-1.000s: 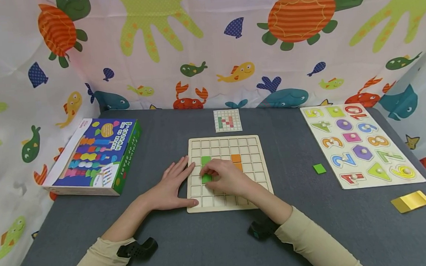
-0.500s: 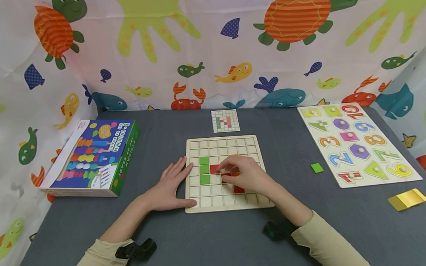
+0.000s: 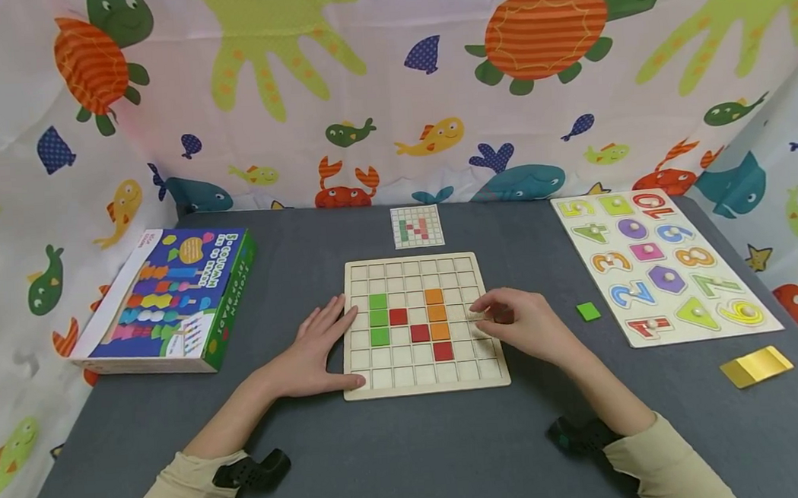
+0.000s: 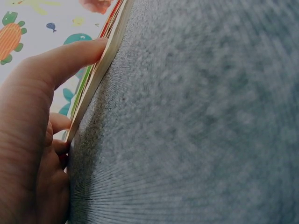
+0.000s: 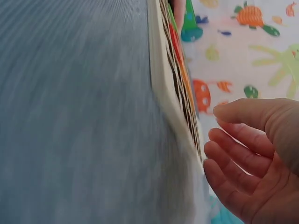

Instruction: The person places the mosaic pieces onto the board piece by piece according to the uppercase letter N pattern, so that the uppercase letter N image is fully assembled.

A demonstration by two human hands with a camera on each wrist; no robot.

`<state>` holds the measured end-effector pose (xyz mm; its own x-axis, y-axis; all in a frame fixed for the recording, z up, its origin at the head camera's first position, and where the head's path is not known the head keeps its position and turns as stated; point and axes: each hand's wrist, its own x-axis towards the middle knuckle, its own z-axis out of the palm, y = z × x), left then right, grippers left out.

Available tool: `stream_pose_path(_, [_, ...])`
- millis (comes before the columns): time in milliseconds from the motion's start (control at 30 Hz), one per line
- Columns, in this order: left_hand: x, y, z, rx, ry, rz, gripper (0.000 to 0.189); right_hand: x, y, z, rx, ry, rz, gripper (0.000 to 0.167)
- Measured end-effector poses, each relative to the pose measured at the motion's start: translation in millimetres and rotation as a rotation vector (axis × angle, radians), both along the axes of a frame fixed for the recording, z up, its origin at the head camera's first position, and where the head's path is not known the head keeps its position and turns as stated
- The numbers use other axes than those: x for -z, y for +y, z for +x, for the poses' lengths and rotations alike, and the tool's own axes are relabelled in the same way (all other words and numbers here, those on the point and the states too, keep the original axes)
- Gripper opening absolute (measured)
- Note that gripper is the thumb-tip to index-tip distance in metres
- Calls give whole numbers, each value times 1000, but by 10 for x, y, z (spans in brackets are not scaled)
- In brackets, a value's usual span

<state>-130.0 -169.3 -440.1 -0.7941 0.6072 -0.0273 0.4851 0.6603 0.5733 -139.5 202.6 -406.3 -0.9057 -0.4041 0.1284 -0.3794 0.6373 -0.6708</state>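
A wooden grid board [image 3: 401, 375] lies in the middle of the head view. On it sit a column of green tiles [image 3: 379, 319], a diagonal of red tiles [image 3: 420, 333] and a column of orange tiles [image 3: 436, 314]. My left hand [image 3: 311, 352] rests on the board's left side with fingers spread, and its thumb touches the edge near the front corner. Over the board's right edge hovers my right hand [image 3: 525, 322], fingers loosely bent. The right wrist view shows a gap between its thumb [image 5: 243, 112] and fingers, with nothing held.
A small pattern card [image 3: 417, 226] lies behind the board. To the right are a loose green tile [image 3: 588, 312], a number-and-shape puzzle board [image 3: 637, 276] and a gold folded piece [image 3: 756, 368]. A colourful box [image 3: 169, 301] stands at the left, with a printed curtain [image 3: 283, 149] behind.
My right hand has moved right, from above the green column across the red and orange tiles to the board's right edge, uncovering the tiles. My left hand stays on the board.
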Motion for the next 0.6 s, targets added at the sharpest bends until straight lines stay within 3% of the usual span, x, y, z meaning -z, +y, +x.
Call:
stream_pose_path(367, [6,7,-7,-2,-7,2,106,-24,705,121,201,122,166,22])
stream_pose_path(600, [-17,7,2,-5,-10,1,106,-66,996,155,284,99,253,27])
